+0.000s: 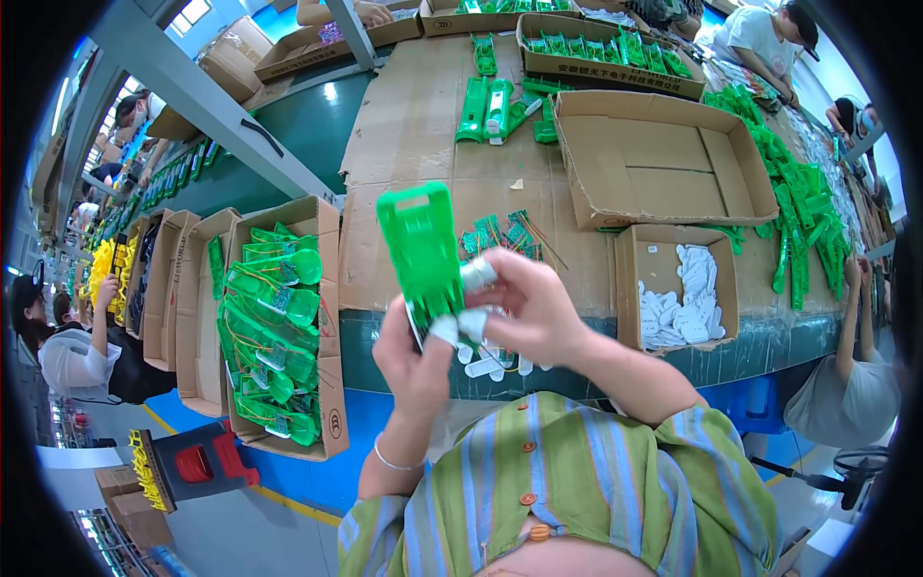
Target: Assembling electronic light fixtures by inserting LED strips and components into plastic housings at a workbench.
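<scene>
In front of my chest, a long green plastic housing (421, 245) with a slot near its top stands tilted up. My left hand (413, 370) grips its lower end, thumb across the front. From the right, my right hand (534, 313) pinches at the same lower end; whether a small part lies between its fingers is hidden. White covers sit on several of my fingertips. Just behind the hands lie small green circuit boards (492, 234) with thin wires. White plastic pieces (492, 363) lie under my hands at the table edge.
At left stands a carton (332, 337) packed with green housings and wired boards. A shallow carton (663, 207) and a smaller one (628, 288) of white pieces are at right. Green parts (808, 212) pile beyond them. A grey metal post (202, 96) slants at upper left. Other people work around.
</scene>
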A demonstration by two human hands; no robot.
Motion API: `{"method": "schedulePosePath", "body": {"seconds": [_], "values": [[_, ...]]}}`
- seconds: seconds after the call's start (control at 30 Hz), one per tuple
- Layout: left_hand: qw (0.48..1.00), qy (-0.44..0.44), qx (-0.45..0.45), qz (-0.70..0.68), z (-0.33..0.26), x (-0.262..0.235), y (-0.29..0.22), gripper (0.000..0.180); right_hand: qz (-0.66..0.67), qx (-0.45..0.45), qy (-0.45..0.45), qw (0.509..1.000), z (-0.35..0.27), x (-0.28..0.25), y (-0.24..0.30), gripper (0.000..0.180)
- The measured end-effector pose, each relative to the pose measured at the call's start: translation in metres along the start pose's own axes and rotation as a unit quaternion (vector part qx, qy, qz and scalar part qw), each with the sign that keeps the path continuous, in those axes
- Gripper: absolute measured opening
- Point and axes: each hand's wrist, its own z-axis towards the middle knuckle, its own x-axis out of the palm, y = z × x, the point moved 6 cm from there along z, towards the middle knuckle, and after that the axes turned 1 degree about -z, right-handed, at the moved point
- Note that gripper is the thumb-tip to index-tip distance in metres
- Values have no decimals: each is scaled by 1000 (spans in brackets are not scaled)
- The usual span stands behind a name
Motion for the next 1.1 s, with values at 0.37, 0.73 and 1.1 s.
{"method": "schedulePosePath", "body": {"seconds": [0.37,0.73,1.1], "values": [[999,-1,-25,-35,86,0,-30,23,-325,58,78,941,14,-40,-28,30],[936,4,59,346,79,-37,68,25,-205,-38,102,973,22,-44,62,28],[967,121,-165,-152,71,-3,10,26,-568,-103,-35,816,24,-68,51,61]]}}
